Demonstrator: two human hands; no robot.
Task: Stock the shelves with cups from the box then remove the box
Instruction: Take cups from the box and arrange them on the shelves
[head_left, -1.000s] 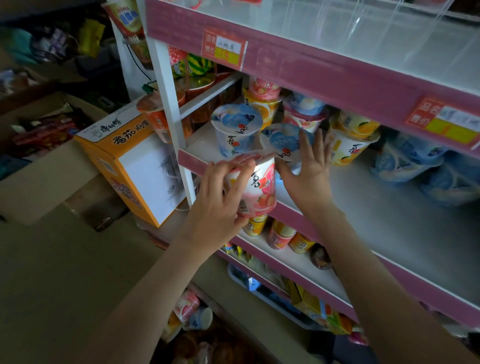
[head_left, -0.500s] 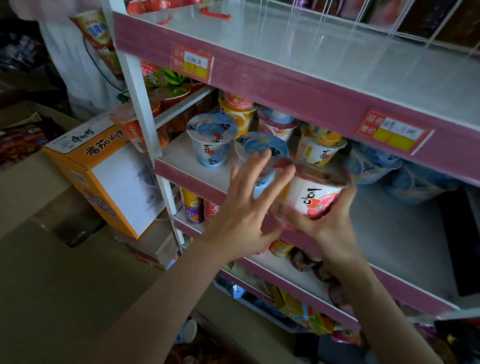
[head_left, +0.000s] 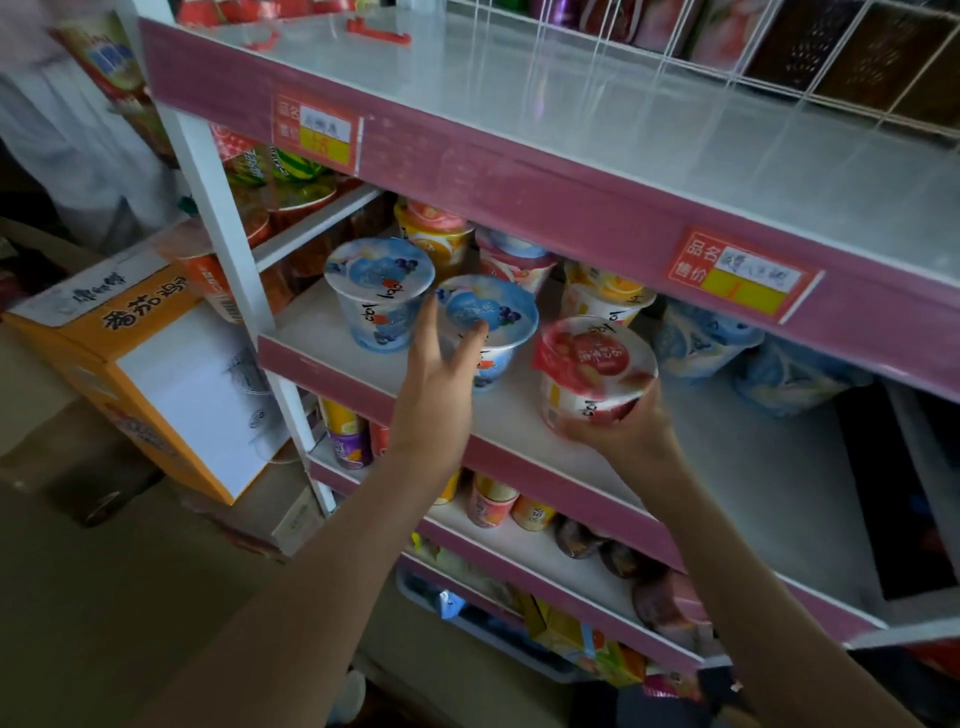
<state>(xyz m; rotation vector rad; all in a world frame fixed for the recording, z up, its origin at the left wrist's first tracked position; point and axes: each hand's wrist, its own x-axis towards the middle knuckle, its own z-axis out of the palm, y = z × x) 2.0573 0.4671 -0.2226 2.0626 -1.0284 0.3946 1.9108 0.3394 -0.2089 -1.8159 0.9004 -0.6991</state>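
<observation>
My right hand (head_left: 621, 426) grips a red-lidded cup (head_left: 592, 374) from below and holds it at the front of the middle shelf (head_left: 727, 467), right of centre. My left hand (head_left: 436, 389) rests with spread fingers against a blue-lidded cup (head_left: 488, 322) standing near the shelf's front edge. A second blue-lidded cup (head_left: 379, 291) stands just to its left. Orange and red cups are stacked behind them. I cannot tell whether the red cup touches the shelf.
An orange and white carton (head_left: 156, 374) stands left of the shelf's white post (head_left: 228, 244). Blue bagged cups (head_left: 706, 343) lie at the right back of the shelf. Small cups (head_left: 493, 504) line the lower shelf. The pink-edged upper shelf (head_left: 519, 171) overhangs.
The red cup passed from my left hand to my right and moved rightward onto the shelf area. My left hand shifted to the blue-lidded cup. The camera tilted up.
</observation>
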